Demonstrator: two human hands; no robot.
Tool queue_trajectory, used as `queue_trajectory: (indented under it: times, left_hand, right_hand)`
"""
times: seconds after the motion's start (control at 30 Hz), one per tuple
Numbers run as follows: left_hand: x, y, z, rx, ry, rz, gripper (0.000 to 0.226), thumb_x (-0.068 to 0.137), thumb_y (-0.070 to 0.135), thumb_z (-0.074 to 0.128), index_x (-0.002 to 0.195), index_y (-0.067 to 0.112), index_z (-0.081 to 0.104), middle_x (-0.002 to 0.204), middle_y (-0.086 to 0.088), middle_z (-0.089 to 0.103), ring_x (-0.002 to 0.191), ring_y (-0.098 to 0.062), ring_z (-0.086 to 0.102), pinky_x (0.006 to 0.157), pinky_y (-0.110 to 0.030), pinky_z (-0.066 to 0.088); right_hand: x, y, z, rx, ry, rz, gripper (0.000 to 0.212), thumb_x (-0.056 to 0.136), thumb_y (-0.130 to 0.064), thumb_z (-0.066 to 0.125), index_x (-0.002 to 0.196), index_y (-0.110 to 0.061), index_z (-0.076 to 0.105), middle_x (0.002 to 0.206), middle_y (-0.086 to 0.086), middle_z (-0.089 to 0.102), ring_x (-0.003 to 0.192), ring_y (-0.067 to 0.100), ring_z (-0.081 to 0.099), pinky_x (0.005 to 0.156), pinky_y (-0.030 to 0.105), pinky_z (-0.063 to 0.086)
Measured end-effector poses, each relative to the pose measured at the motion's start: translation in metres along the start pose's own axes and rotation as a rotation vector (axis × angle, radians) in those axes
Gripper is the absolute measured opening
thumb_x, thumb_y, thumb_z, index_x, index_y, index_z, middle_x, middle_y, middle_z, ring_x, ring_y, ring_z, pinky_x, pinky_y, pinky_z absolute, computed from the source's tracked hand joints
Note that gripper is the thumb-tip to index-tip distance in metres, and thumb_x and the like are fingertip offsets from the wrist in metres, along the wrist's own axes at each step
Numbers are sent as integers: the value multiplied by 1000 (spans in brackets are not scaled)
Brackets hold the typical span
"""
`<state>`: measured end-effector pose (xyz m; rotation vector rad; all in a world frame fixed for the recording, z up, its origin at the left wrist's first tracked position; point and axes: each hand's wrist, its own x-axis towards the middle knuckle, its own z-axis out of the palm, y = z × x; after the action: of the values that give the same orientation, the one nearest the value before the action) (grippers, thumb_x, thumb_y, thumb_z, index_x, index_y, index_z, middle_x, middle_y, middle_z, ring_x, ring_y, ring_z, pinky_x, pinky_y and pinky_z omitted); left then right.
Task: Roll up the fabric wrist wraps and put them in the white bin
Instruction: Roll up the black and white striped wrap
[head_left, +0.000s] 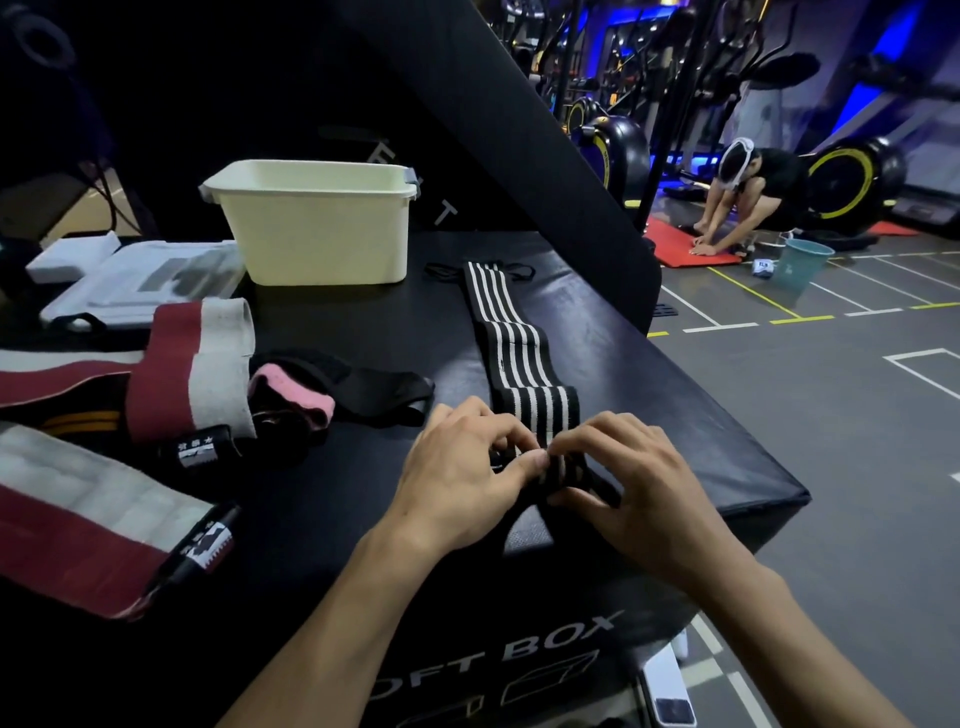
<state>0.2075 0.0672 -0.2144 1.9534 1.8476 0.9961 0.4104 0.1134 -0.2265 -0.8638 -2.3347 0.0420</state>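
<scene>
A black wrist wrap with white stripes (511, 338) lies stretched out on the black soft box (675, 395), running away from me. Its near end is folded over under my fingers. My left hand (462, 473) and my right hand (628, 478) both pinch that near end between thumb and fingertips. The white bin (317, 228) stands at the back of the box, left of the wrap's far end. To my left lie two maroon-and-white wraps (192, 364) (88, 525) and a pink-and-black wrap (296, 395).
Flat white packaging (140, 280) lies left of the bin. A slanted black pad (545, 130) rises behind the box. On the gym floor to the right a person (748, 202) crouches over a red mat beside a teal bucket (800, 265).
</scene>
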Motion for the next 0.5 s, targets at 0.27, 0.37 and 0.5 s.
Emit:
queue_trajectory:
  times: [0.27,0.37,0.5]
  left_hand:
    - [15,1,7,69,16,-74,36,96,60,54,95,32,76,94,7,58,102,-21,49,95,-42,46]
    - [16,-3,6,49,3,-62,39,95,63,54,90,31,76,88,8,58,99,-21,51,92,-42,46]
    - [11,-10,-1,-24,-53,32,43,87,69,59,77,31,76,65,5,60,75,-16,58,68,-37,48]
  right_hand:
    - [9,7,12,-23,-12,105,38,82,-58,57,113,-36,65,100,-19,61,95,14,56,81,38,48]
    - [11,7,9,-81,-47,85,37,87,-56,52,114,-34,65,99,-18,61,95,13,53,78,31,39]
    - [7,5,-3,-31,-147,37,31,91,-57,51,114,-39,61,95,-22,60,94,11,51,79,36,44]
